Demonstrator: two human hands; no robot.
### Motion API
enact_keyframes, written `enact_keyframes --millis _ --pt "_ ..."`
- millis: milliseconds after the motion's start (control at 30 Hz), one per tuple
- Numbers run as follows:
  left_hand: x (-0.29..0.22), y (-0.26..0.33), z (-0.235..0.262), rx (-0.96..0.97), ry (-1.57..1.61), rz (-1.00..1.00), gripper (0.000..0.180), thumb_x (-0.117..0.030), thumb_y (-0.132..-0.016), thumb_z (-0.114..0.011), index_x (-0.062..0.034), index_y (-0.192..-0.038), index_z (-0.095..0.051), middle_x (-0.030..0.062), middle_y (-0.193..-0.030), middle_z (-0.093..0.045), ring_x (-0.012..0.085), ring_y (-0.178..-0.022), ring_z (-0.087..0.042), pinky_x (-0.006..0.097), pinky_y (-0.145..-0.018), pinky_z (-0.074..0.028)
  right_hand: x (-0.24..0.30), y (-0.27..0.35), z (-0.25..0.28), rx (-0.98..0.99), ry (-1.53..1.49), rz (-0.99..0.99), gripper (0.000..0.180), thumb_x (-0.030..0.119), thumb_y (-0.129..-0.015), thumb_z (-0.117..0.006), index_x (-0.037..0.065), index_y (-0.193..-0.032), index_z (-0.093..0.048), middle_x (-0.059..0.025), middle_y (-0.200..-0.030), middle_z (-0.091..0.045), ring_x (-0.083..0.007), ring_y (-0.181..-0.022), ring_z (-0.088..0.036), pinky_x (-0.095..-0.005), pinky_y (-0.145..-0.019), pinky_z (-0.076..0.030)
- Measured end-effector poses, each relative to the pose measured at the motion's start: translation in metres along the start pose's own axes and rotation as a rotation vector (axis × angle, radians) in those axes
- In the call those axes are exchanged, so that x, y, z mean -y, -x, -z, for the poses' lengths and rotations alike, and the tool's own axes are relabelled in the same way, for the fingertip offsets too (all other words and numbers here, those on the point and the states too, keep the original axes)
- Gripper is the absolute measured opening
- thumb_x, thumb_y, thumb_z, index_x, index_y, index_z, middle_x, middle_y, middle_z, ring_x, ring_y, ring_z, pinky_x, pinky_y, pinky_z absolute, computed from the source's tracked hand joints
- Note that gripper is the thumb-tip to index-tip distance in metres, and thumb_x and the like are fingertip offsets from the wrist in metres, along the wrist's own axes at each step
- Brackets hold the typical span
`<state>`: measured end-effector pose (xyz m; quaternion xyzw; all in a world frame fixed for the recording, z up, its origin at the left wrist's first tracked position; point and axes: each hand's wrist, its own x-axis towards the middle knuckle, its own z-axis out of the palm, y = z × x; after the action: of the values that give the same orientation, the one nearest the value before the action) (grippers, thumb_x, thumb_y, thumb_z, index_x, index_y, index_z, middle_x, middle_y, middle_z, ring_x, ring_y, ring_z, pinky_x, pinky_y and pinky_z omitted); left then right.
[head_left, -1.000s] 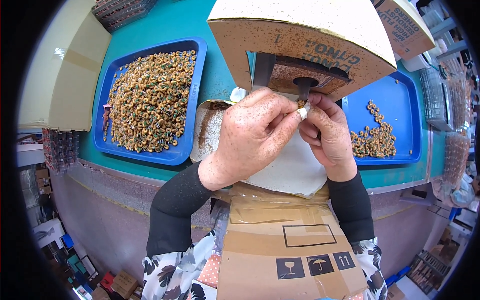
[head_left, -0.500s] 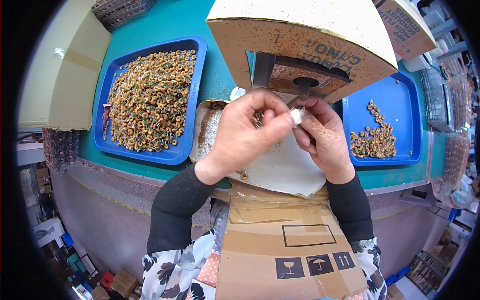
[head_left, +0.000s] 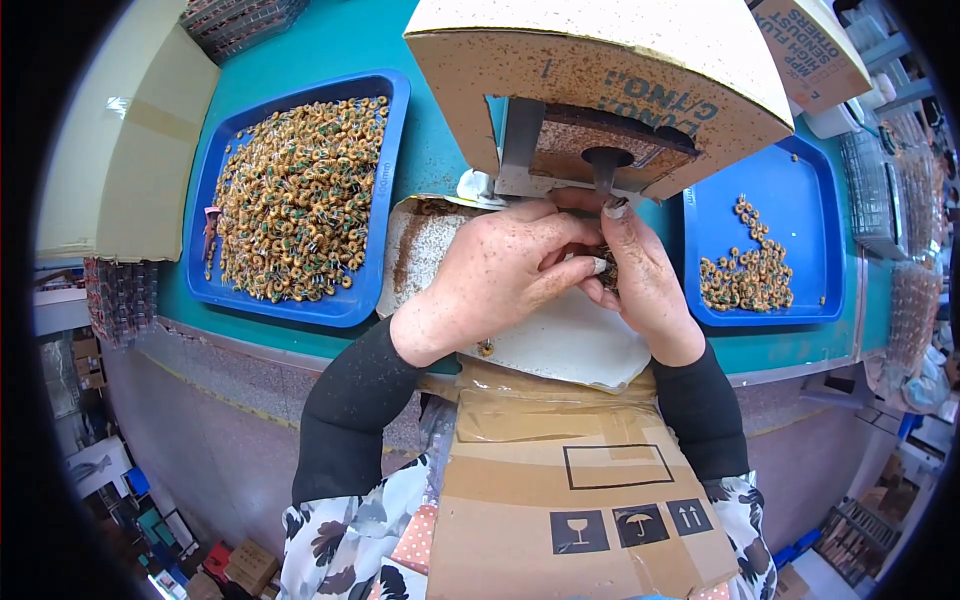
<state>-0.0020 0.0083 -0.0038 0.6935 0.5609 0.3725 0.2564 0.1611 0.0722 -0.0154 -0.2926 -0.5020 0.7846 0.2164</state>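
Note:
Both hands meet just under a grey rod [head_left: 605,172] that sticks out of an opening in a cardboard-covered machine [head_left: 590,70]. My left hand [head_left: 505,265] is closed, its thumb and forefinger reaching to the right hand; what it holds is hidden. Curled beside the rod, my right hand [head_left: 648,275] has its thumb up near the rod's tip, with a white wrap [head_left: 616,208] on the thumb end. Small brownish wound ring coils [head_left: 610,272] show partly between its fingers. Under the hands lies a white sheet [head_left: 560,335] dusted with brown specks, with a loose coil [head_left: 487,348] on it.
On the left, a blue tray [head_left: 395,200] bears a big heap of ring coils [head_left: 300,200]. Another blue tray [head_left: 825,230] at right holds a smaller group of coils [head_left: 750,280]. A taped carton [head_left: 570,500] stands against me. A tall carton [head_left: 130,140] borders the left side.
My left hand has turned over, so its back faces up and the coils seen in its palm are hidden. My right thumb has swung upward to the rod.

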Motion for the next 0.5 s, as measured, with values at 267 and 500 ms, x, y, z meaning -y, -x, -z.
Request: enact_keyframes --millis 267,500 --pt "0.006 0.001 -0.002 0.015 0.087 0.046 0.015 -0.009 -0.073 -0.070 -0.0031 -0.087 -0.066 0.0030 -0.062 -0.051 0.0110 -0.056 -0.051 0.026 -0.053 -0.044 -0.001 0.002 -0.001 0.011 -0.013 -0.048 0.048 0.043 -0.100 -0.039 0.004 -0.127 -0.048 -0.0021 -0.086 -0.059 -0.0019 -0.054 -0.038 -0.0149 -0.045 -0.029" --pt "0.006 0.002 0.005 -0.112 0.310 0.354 0.019 -0.017 -0.078 -0.068 -0.0008 -0.088 -0.064 -0.0003 -0.066 -0.055 0.0064 -0.058 -0.049 0.024 -0.054 -0.043 -0.005 -0.002 0.011 -0.021 -0.224 -0.038 0.029 0.019 -0.093 -0.059 0.002 -0.116 -0.056 -0.0016 -0.085 -0.059 -0.0020 -0.052 -0.039 -0.0166 -0.042 -0.026"
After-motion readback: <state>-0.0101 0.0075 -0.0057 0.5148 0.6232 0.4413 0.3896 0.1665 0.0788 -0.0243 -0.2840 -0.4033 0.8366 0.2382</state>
